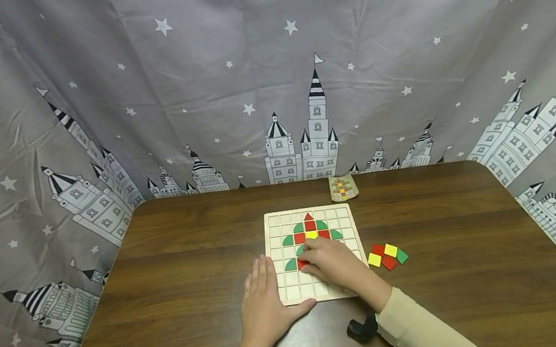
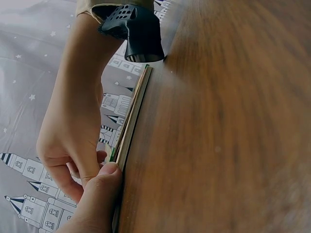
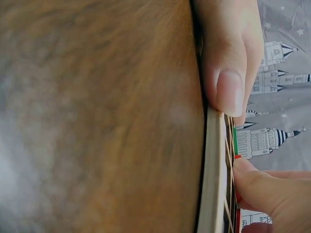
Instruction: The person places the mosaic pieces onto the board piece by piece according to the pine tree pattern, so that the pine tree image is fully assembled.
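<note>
A pale wooden grid board [image 1: 293,292] lies on the table, bearing red squares, a yellow square [image 1: 311,235], green quarter-round tiles [image 1: 290,265] and a red triangle at the top. My left hand [image 1: 267,310] rests along the board's left edge, fingers straight, its thumb spread along the front edge. Over the board's middle, the fingers of my right hand [image 1: 335,263] are curled down and pinch a red square tile [image 1: 301,263] in a lower row. That hand hides the cells beneath it. In the right wrist view the right thumb [image 3: 248,179] touches red at the board's surface.
Several loose tiles lie right of the board, among them a yellow square [image 1: 374,259], a red square [image 1: 388,263] and a green piece [image 1: 402,255]. A patterned card [image 1: 343,188] lies behind the board. A black wrist camera [image 1: 363,329] sits at the right sleeve.
</note>
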`<state>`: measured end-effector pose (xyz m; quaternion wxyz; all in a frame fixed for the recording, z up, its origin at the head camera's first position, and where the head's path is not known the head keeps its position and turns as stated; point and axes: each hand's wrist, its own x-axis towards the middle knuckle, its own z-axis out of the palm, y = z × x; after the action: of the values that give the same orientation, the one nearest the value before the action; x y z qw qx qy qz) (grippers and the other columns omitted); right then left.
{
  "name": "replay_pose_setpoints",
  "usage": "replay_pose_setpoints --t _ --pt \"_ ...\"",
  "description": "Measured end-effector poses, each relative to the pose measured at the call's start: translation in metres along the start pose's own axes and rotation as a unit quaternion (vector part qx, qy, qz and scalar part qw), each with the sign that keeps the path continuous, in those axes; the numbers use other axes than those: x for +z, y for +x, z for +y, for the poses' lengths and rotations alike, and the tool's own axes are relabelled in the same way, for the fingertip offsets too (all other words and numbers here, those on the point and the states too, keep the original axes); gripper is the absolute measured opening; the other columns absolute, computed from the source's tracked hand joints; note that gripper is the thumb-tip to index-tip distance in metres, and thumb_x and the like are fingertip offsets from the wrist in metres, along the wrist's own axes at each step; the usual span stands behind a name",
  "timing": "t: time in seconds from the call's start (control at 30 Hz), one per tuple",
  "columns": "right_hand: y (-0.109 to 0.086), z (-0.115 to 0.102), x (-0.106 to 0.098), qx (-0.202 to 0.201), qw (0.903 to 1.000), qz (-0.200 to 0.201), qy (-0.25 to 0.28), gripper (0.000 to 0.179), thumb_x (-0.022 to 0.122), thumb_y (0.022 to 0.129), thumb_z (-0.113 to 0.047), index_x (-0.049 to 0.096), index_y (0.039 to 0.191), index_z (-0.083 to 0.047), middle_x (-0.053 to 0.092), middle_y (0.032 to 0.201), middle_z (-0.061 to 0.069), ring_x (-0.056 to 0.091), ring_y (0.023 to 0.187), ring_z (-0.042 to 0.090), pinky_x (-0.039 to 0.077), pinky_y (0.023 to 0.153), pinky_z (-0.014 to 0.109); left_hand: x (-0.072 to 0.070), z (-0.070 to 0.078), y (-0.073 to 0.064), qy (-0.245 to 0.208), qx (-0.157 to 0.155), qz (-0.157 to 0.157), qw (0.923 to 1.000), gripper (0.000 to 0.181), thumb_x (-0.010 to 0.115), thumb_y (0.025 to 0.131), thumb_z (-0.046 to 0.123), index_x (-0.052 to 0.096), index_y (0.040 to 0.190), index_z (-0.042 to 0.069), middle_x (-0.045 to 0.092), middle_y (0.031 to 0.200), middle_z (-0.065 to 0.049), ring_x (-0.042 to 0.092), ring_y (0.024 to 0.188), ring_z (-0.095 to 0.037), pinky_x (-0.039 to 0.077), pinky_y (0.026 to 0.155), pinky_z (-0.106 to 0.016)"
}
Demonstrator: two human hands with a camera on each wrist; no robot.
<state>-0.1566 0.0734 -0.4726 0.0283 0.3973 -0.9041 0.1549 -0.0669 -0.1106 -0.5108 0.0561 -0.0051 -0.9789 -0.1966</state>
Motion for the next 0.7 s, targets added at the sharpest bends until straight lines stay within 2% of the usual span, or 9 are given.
replay_pose_setpoints --t 0.23,0.43,0.7 --pt "0.0032 0.0012 0.0007 0.039 0.9975 -0.006 0.059 0.019 0.075 0.089 -0.03 0.078 0.101 -0.016 0.068 0.097 -0.007 0.065 0.088 0.009 0.055 0.076 0.028 -0.0003 -0.0003 0.0002 0.001 -0.002 -0.006 1.0 0.135 0.055 0.063 0.093 0.025 0.156 0.0 0.023 0.164 -0.015 0.019 0.154 -0.03 0.025 0.123 -0.049" --pt "0.0057 0.0011 0.0011 0.077 0.993 -0.015 0.088 0.016 0.076 0.087 -0.03 0.079 0.098 -0.018 0.067 0.095 -0.009 0.062 0.085 0.007 0.053 0.075 0.027 -0.0004 -0.0005 0.0003 0.0 -0.005 -0.009 0.9999 0.135 0.056 0.063 0.093 0.025 0.156 0.0 0.024 0.164 -0.016 0.019 0.154 -0.03 0.024 0.123 -0.049" --pt "0.0045 -0.0008 0.0009 0.088 0.9908 -0.02 0.1 0.015 0.076 0.088 -0.028 0.079 0.099 -0.018 0.065 0.094 -0.01 0.059 0.084 0.006 0.052 0.073 0.024 -0.0009 0.0002 0.0004 0.0 -0.007 -0.01 0.9999 0.136 0.056 0.062 0.093 0.025 0.156 0.0 0.024 0.164 -0.016 0.019 0.154 -0.03 0.025 0.123 -0.05"
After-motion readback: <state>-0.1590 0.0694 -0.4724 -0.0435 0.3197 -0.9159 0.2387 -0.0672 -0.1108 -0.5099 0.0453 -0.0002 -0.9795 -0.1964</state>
